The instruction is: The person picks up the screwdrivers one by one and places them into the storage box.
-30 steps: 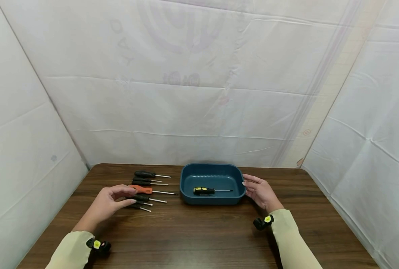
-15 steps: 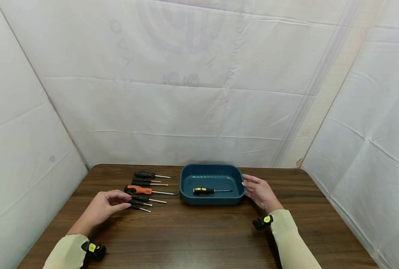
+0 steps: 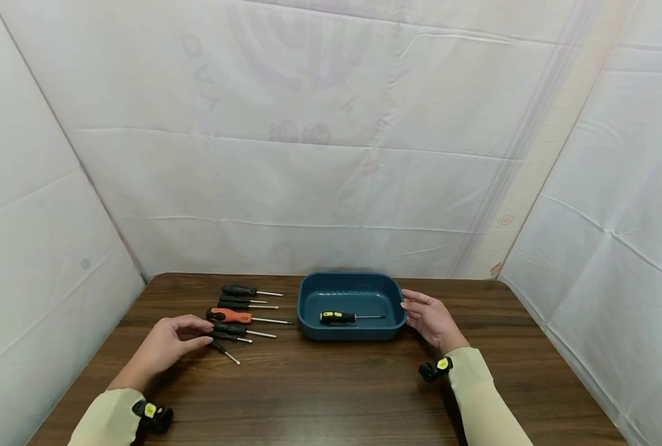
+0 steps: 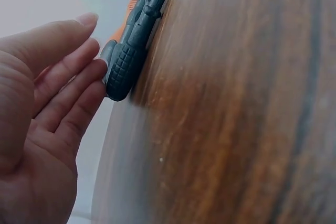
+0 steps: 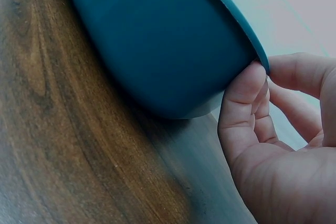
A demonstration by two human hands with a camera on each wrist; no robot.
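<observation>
Several screwdrivers lie in a row on the brown table left of a blue tray (image 3: 353, 334); most are black (image 3: 240, 289) and one is orange (image 3: 231, 316). My left hand (image 3: 199, 335) is beside the near end of the row. Its straight fingers (image 4: 86, 72) touch the butt of a small dark screwdriver (image 4: 126, 64), which lies skewed out of the row (image 3: 223, 351). My right hand (image 3: 414, 310) rests against the tray's right side, the thumb (image 5: 242, 95) touching the wall (image 5: 168, 40) just under the rim. A yellow-and-black screwdriver (image 3: 339, 317) lies inside the tray.
White sheeting walls off the table (image 3: 336, 396) at the back and on both sides. Bare wood runs along the near half and right of the tray. Small black-and-yellow cameras sit at both wrists (image 3: 152, 414) (image 3: 435, 368).
My left hand has drawn back from over the orange screwdriver toward me. The nearest small screwdriver has swung out of line, tip toward the table's front. The right hand has stayed at the tray.
</observation>
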